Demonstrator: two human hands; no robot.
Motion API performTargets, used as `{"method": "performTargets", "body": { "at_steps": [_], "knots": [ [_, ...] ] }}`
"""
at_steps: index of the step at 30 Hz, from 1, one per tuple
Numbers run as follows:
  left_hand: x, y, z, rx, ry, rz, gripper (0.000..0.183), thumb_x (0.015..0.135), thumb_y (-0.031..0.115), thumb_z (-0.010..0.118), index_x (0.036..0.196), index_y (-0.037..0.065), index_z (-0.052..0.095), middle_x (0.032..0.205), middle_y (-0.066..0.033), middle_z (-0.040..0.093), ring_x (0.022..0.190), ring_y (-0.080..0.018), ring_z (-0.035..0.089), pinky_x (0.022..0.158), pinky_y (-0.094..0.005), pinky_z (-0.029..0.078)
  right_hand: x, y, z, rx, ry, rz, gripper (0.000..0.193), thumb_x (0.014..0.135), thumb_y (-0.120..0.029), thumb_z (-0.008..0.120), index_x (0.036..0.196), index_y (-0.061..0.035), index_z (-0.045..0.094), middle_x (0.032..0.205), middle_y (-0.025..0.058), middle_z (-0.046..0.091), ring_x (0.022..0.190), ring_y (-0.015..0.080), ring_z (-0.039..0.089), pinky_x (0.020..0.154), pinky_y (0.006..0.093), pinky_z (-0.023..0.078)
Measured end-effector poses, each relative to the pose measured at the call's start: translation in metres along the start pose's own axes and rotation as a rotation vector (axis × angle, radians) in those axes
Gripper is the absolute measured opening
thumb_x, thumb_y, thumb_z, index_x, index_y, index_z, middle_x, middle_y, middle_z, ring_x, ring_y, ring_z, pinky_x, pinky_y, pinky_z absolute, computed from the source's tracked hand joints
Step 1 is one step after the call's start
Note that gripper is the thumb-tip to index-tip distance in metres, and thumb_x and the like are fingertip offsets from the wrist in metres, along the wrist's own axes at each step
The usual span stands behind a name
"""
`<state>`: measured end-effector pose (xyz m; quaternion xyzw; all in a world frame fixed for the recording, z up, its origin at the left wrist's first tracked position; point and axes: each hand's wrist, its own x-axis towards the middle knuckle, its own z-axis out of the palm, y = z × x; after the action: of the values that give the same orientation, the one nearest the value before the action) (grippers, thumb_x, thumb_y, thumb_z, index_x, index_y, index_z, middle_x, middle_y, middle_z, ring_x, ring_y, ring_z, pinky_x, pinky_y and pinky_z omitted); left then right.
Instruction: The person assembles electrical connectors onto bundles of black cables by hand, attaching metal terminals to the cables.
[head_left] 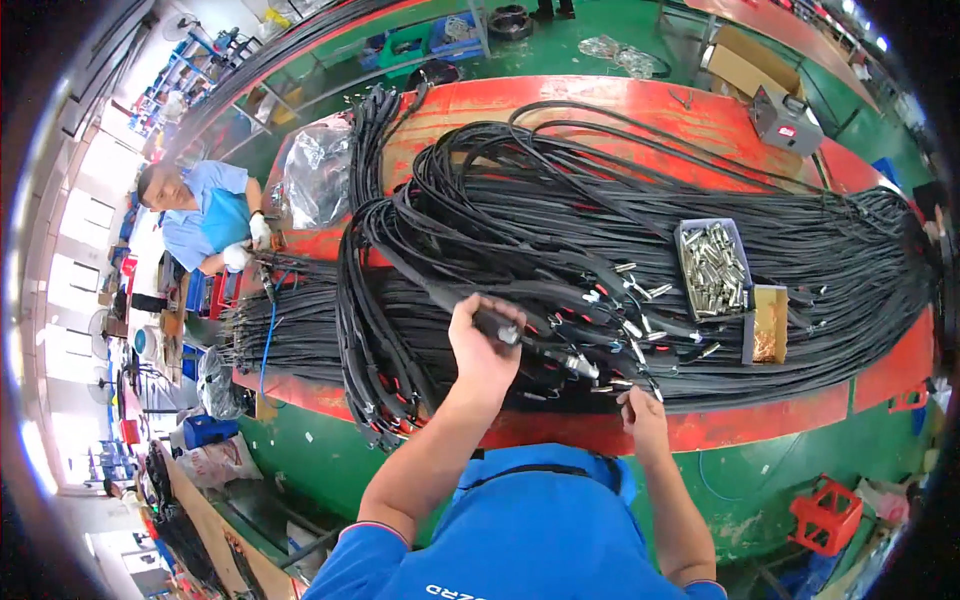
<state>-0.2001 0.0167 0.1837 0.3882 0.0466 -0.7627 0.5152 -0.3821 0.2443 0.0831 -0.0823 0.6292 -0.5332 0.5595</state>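
Closed around a thick black cable (447, 297), my left hand (482, 352) is over the near side of the big cable pile (600, 230). A silver metal end (508, 335) shows at its fingers. Off to the right, at the table's near edge, my right hand (645, 412) pinches a thin cable end beside a small silver connector (622, 384); its fingertips partly hide the piece. Between both hands lie black cable ends with silver connectors (582, 366) and short red and white wires.
A box of silver metal sleeves (712, 270) and a smaller box of brass-coloured parts (768, 325) rest on the cables. The red table (600, 95) also carries a grey device (786, 122) and a clear plastic bag (317, 175). A gloved co-worker (208, 215) is at the left end.
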Motion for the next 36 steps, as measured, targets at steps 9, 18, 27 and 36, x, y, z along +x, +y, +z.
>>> {"method": "performTargets", "body": {
  "at_steps": [9, 18, 27, 36],
  "knots": [
    [0.107, -0.089, 0.046, 0.499, -0.101, -0.139, 0.020, 0.096, 0.031, 0.065, 0.099, 0.012, 0.064, 0.087, -0.0043, 0.068, 0.087, -0.0205, 0.066, 0.084, -0.0375, 0.053, 0.003, 0.019, -0.007, -0.089, -0.026, -0.074, 0.028, 0.104, -0.027, 0.056, 0.090, -0.0045, 0.067, 0.061, -0.0050, 0.049, 0.053, 0.0032, 0.040, 0.048, 0.0219, 0.029],
    [0.161, -0.105, 0.028, 0.803, -0.022, -0.198, 0.022, 0.091, 0.025, 0.067, 0.104, 0.009, 0.060, 0.099, -0.0106, 0.065, 0.096, -0.0241, 0.061, 0.097, -0.0438, 0.045, 0.007, 0.028, -0.031, -0.203, 0.015, -0.108, 0.028, 0.102, -0.024, 0.057, 0.089, -0.0020, 0.067, 0.063, -0.0043, 0.050, 0.054, 0.0045, 0.042, 0.049, 0.0236, 0.032],
    [0.107, -0.035, 0.012, 0.747, -0.261, 0.001, 0.032, 0.096, 0.023, 0.063, 0.115, -0.002, 0.064, 0.109, -0.0153, 0.068, 0.100, -0.0256, 0.066, 0.094, -0.0378, 0.053, 0.027, 0.033, -0.023, -0.228, -0.065, -0.028, 0.039, 0.102, -0.031, 0.059, 0.075, -0.0026, 0.059, 0.064, -0.0043, 0.047, 0.060, 0.0076, 0.041, 0.054, 0.0283, 0.034],
    [0.045, 0.125, -0.240, 0.613, 0.383, 0.362, 0.010, 0.092, 0.015, 0.062, 0.094, 0.005, 0.063, 0.082, -0.0051, 0.066, 0.071, -0.0152, 0.064, 0.062, -0.0313, 0.054, 0.034, 0.046, -0.005, -0.443, -0.150, -0.159, 0.015, 0.096, -0.013, 0.059, 0.102, 0.0008, 0.060, 0.078, 0.0047, 0.061, 0.068, 0.0118, 0.056, 0.064, 0.0282, 0.046]
  ]
}}
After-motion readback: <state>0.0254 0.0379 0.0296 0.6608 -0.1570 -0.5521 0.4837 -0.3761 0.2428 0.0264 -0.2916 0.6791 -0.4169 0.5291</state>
